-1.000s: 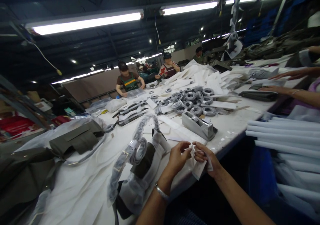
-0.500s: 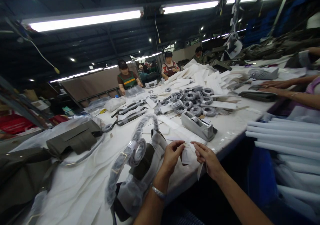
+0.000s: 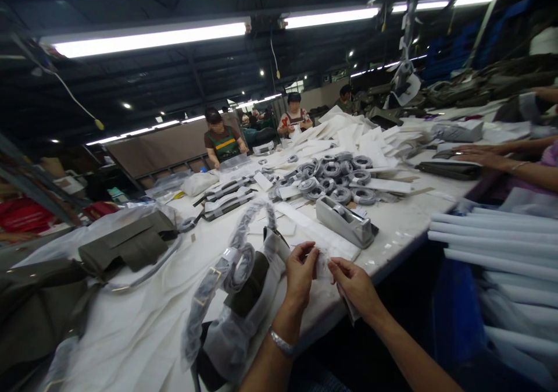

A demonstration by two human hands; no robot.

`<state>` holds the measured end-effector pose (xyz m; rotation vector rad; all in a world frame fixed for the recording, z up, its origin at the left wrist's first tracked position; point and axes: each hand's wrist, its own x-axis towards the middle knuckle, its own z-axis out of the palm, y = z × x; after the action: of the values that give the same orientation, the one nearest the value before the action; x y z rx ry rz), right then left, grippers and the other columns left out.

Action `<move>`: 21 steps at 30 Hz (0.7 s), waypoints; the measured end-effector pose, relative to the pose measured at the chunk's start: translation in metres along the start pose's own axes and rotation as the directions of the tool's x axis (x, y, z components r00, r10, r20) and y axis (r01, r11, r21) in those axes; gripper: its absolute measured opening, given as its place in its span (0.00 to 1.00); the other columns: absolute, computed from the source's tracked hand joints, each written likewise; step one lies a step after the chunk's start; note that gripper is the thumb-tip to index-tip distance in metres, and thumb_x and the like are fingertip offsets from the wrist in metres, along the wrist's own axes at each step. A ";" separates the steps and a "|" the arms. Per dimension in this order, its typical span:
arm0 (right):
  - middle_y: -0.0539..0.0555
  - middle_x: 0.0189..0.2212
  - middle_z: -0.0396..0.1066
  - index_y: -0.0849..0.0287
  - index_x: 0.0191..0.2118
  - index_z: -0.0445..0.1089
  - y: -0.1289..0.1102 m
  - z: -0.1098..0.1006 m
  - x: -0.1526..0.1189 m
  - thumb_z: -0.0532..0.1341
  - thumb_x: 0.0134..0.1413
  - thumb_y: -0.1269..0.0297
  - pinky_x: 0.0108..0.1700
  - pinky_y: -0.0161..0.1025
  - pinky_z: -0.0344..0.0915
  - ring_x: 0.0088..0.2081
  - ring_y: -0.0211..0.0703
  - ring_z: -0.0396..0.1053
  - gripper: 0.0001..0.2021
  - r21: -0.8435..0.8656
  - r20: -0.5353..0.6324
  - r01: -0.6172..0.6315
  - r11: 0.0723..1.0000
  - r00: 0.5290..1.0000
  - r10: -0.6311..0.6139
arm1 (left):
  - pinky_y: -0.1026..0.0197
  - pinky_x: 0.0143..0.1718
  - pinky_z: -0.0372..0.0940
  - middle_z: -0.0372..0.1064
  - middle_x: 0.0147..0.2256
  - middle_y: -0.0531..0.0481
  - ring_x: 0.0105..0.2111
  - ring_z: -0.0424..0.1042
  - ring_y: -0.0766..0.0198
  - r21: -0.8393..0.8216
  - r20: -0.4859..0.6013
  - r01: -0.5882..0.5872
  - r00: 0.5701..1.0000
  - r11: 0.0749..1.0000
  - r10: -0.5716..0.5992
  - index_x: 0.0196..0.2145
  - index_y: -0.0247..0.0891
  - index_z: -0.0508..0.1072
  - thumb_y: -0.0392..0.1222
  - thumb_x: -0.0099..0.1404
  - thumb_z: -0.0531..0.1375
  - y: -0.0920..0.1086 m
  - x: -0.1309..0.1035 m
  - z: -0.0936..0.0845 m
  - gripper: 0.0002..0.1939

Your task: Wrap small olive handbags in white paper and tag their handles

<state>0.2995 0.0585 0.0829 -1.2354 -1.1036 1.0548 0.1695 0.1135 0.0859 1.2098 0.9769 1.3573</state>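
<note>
My left hand (image 3: 300,267) is closed in a pinch at the table edge, on a small pale piece, thin like a tag (image 3: 323,264); its details are blurred. Just right of it, my right hand (image 3: 354,284) pinches too, its fingertips at the piece's right side. A thin flat strip (image 3: 347,306) hangs below the right fingers; what it is I cannot make out. Left of my hands lies a dark olive bag (image 3: 248,290), partly wrapped in white paper, its strap (image 3: 204,296) covered in clear plastic. A grey tape dispenser (image 3: 344,220) stands just beyond my hands.
Coiled wrapped straps (image 3: 331,177) and white paper pieces (image 3: 349,130) are heaped mid-table. More olive bags (image 3: 126,241) lie left. At right, white rolls (image 3: 497,235) rest over a blue bin (image 3: 457,305). A co-worker's hands (image 3: 479,154) touch a dark bag; other people work across the table.
My right hand has moved slightly down and left, and the strip under it has swung with it. My left hand has shifted a little left. The bag and dispenser stay put.
</note>
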 end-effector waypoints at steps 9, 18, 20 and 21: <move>0.55 0.38 0.80 0.52 0.37 0.81 0.001 -0.006 0.006 0.67 0.51 0.51 0.44 0.47 0.70 0.41 0.56 0.75 0.12 -0.260 -0.153 0.208 0.943 0.955 -0.253 | 0.54 0.49 0.66 0.72 0.52 0.44 0.47 0.72 0.55 0.229 0.078 -0.169 0.985 0.959 0.155 0.44 0.45 0.79 0.40 0.61 0.65 0.021 -0.005 -0.005 0.12; 0.54 0.41 0.80 0.47 0.42 0.79 0.005 -0.013 0.012 0.62 0.58 0.53 0.50 0.49 0.68 0.44 0.55 0.75 0.11 -0.412 -0.014 0.311 0.856 0.938 -0.347 | 0.53 0.52 0.63 0.74 0.38 0.47 0.43 0.70 0.55 0.214 0.149 -0.218 0.971 0.952 0.189 0.30 0.44 0.82 0.38 0.57 0.68 0.030 0.002 -0.010 0.02; 0.54 0.43 0.79 0.48 0.42 0.80 0.006 -0.016 0.014 0.63 0.57 0.52 0.52 0.50 0.68 0.46 0.56 0.75 0.12 -0.336 -0.002 0.288 0.897 0.952 -0.307 | 0.54 0.50 0.65 0.74 0.38 0.46 0.44 0.71 0.55 0.158 0.095 -0.167 0.984 0.973 0.153 0.29 0.42 0.82 0.41 0.57 0.68 0.025 0.005 -0.010 0.02; 0.54 0.43 0.79 0.49 0.43 0.80 0.007 -0.017 0.015 0.63 0.57 0.52 0.52 0.51 0.68 0.47 0.56 0.75 0.13 -0.304 0.014 0.283 0.910 0.956 -0.293 | 0.54 0.49 0.65 0.74 0.38 0.46 0.44 0.71 0.55 0.123 0.066 -0.135 0.990 0.983 0.128 0.29 0.40 0.81 0.42 0.57 0.69 0.023 0.007 -0.009 0.04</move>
<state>0.3187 0.0707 0.0766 -1.2726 -1.4128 0.6541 0.1567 0.1177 0.1074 1.4238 0.9689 1.3716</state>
